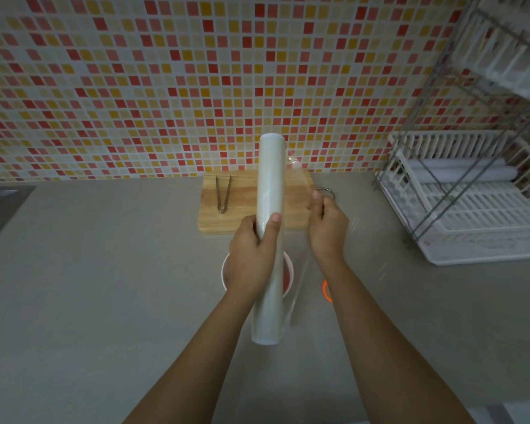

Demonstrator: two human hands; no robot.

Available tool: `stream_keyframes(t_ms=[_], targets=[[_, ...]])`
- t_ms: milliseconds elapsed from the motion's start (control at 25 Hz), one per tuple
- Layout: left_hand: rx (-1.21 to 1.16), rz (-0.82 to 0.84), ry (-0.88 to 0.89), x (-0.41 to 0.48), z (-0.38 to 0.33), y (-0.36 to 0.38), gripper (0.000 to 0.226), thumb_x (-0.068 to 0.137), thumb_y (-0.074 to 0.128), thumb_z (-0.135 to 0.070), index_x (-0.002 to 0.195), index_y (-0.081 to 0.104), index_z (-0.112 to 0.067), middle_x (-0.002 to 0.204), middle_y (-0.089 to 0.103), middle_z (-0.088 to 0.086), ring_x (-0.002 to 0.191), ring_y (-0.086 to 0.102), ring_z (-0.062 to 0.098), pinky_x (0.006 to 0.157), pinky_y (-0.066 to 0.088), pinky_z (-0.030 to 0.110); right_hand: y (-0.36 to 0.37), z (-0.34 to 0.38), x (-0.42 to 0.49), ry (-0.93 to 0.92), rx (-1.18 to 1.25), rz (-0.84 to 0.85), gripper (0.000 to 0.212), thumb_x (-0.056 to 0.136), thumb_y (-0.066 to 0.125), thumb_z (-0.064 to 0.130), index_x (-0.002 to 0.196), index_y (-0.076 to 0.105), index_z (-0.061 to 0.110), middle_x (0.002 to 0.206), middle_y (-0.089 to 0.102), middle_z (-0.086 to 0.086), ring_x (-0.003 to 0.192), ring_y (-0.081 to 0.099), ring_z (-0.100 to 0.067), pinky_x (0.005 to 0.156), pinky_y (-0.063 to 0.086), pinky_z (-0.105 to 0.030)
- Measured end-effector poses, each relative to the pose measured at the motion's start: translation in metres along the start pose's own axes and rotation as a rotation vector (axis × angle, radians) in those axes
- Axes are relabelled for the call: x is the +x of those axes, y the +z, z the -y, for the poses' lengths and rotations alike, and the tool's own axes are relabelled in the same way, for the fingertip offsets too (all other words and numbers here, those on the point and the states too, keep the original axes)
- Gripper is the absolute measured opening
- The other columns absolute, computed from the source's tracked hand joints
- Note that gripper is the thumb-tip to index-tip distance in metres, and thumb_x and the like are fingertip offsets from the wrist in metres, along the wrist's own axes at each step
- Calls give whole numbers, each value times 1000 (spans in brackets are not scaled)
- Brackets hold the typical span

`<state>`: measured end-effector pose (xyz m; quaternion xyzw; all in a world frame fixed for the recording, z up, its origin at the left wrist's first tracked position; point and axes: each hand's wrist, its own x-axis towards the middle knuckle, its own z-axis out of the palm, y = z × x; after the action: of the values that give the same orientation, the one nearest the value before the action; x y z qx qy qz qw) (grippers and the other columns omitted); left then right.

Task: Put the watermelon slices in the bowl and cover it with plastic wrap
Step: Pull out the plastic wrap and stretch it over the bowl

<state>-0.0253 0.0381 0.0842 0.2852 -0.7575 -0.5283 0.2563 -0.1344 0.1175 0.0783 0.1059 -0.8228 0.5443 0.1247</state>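
My left hand grips a long white roll of plastic wrap around its middle, holding it above the counter with one end pointing at the wall. My right hand is pinched on the clear film drawn off the roll to the right. Under my left hand and the roll sits a white bowl with red watermelon slices inside, mostly hidden.
A wooden cutting board with metal tongs lies by the tiled wall. A metal ring shows behind my right hand. An orange-rimmed object peeks from under my right arm. A white dish rack stands at right, a sink edge at left.
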Motion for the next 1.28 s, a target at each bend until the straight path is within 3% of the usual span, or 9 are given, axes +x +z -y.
stream_keyframes(t_ms=[160, 280, 440, 600, 680, 800, 960, 1160, 1280], targets=[[-59, 104, -240, -3, 10, 4, 46, 87, 32, -63, 107, 58, -32, 92, 64, -12, 93, 62, 20, 87, 48, 43, -6, -19, 1, 6, 12, 46, 33, 96, 44, 23, 80, 66, 3, 74, 64, -3, 66, 52, -14, 55, 30, -9], [-27, 118, -308, -5, 12, 10, 38, 90, 29, -59, 105, 48, -29, 83, 58, -13, 83, 59, 18, 70, 42, 34, -5, -35, -1, 18, -15, 111, 33, 95, 46, 23, 79, 66, 4, 73, 63, -1, 65, 53, -13, 56, 30, -13], [90, 138, -224, -7, 24, 14, 44, 79, 63, -55, 99, 42, -21, 81, 56, -12, 71, 55, 1, 54, 38, 21, 3, -64, -7, 113, -39, 161, 33, 95, 46, 24, 80, 67, 4, 71, 64, -8, 66, 53, -16, 57, 29, -20], [87, 155, -221, -5, 39, 5, 15, 87, 60, -41, 84, 55, -27, 76, 57, -15, 67, 54, -3, 61, 41, 22, 12, -82, -13, 193, -21, 223, 33, 96, 44, 27, 80, 65, 6, 72, 61, -2, 70, 56, -18, 59, 31, -22], [62, 164, -234, -4, 41, -3, 17, 90, 57, -38, 74, 56, -34, 73, 59, -15, 65, 57, -4, 59, 41, 18, 18, -83, -12, 193, -16, 247, 33, 96, 45, 26, 80, 64, 5, 76, 65, -5, 71, 57, -19, 60, 31, -22], [121, 138, -233, -2, 44, -7, 18, 88, 57, -43, 90, 60, -26, 80, 60, -14, 75, 57, 5, 62, 41, 23, 27, -84, -14, 166, -20, 224, 33, 96, 44, 24, 80, 64, 2, 77, 68, -11, 69, 55, -18, 60, 31, -21], [193, 54, -162, -3, 41, -1, 40, 86, 59, -45, 107, 57, -12, 90, 61, -3, 78, 57, 11, 62, 40, 19, 27, -85, -17, 186, 50, 195, 35, 96, 40, 32, 68, 57, 21, 58, 55, 8, 56, 52, -12, 57, 34, -25], [223, 18, -102, -9, 40, 11, 43, 85, 61, -44, 109, 56, -9, 98, 65, 4, 87, 61, 19, 76, 48, 33, 30, -69, 6, 618, 389, 501, 58, 90, 22, 63, 78, 67, 29, 72, 70, 11, 62, 63, -8, 61, 43, -27], [259, 7, -66, -13, 39, 17, 41, 86, 61, -42, 109, 57, -9, 97, 66, 4, 83, 59, 18, 71, 44, 29, 35, -51, 27, 599, 374, 525, 47, 84, 40, 62, 79, 69, 26, 74, 70, 12, 68, 66, -6, 62, 48, -26]])
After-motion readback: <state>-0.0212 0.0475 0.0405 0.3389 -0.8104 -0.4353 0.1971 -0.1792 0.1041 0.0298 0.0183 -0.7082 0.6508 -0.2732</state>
